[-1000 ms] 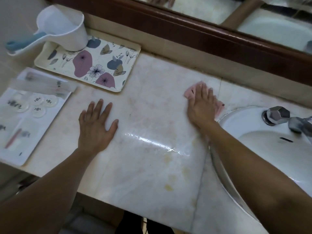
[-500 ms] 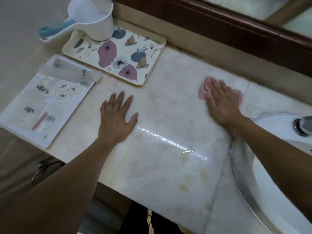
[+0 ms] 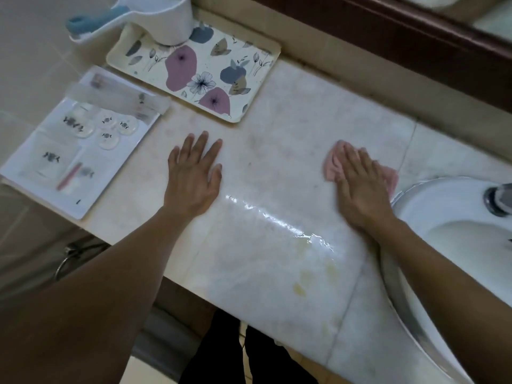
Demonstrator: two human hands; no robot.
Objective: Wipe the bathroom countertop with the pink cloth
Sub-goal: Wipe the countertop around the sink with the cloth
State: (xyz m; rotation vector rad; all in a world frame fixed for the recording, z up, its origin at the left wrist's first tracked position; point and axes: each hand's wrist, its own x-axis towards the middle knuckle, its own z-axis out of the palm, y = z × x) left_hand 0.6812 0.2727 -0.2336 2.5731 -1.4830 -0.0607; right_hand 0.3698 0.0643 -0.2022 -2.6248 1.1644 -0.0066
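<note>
The pale marble countertop (image 3: 277, 151) fills the middle of the view, with a wet glossy streak and some yellowish stains near its front. My right hand (image 3: 360, 187) lies flat with straight fingers on the pink cloth (image 3: 331, 167), pressing it onto the counter just left of the sink. Only the cloth's edges show around the hand. My left hand (image 3: 194, 173) rests flat and spread on the bare counter, well left of the cloth.
A floral tray (image 3: 249, 79) at the back left carries a white scoop with a blue handle (image 3: 163, 20). A white tray of packaged toiletries (image 3: 33, 173) lies at the left edge. The white sink (image 3: 443, 206) and chrome tap (image 3: 498, 202) are at right. A dark mirror frame (image 3: 415, 42) runs along the back.
My right hand has slid the pink cloth from near the back wall toward the front and left across the counter. My left hand has stayed flat in place while the camera view shifted.
</note>
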